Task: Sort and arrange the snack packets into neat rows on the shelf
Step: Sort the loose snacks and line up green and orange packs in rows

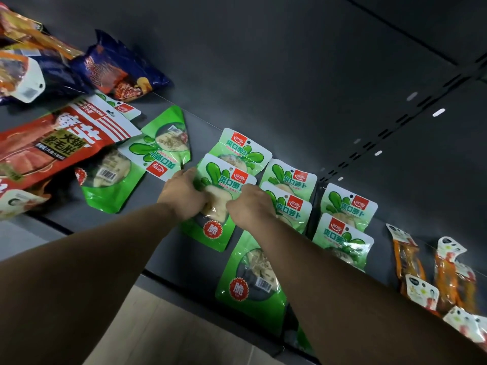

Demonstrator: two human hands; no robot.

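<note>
Green packet (218,196): you are pinching it with both hands' fingers (193,177); overlapping its neighbour behind, it is risking a crooked row.

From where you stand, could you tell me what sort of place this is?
Probably a shop aisle: a dark metal shelf with slotted uprights, many identical green snack packets with hang holes, and both hands on one green packet.

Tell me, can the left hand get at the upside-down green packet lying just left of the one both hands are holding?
Probably yes. The upside-down green packet lies uncovered right beside the left hand; but its fingers first have to release the held packet.
</note>
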